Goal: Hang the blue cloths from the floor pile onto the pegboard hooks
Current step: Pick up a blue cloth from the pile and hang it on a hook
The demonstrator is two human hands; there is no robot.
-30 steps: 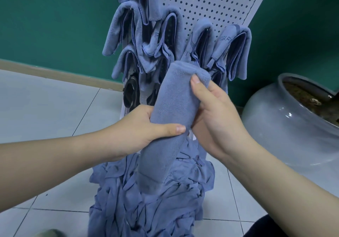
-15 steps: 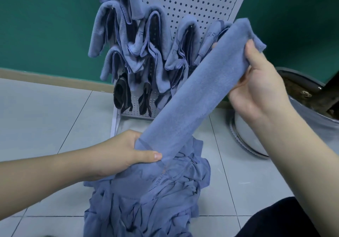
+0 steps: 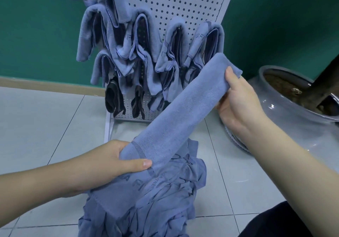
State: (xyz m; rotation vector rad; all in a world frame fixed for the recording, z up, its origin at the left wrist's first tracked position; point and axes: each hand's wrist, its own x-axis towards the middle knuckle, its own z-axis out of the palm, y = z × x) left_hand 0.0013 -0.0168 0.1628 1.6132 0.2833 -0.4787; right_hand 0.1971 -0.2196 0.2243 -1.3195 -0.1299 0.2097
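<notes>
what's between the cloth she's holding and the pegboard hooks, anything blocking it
No separate obstacle. Both the left hand and right hand grip the folded cloth just in front of the pegboard. The nearest hooks already carry hung cloths; bare holes show higher up, but no free hook is visible.

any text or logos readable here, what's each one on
"FI", tone-on-tone, partly cut off: on the held cloth near the left hand.
"...NES", small and running sideways beside it: same cloth, only partly legible.
"FI": on a hung cloth at the right of the pegboard.
Faint letters on two other hung cloths: too blurred to read.
</notes>
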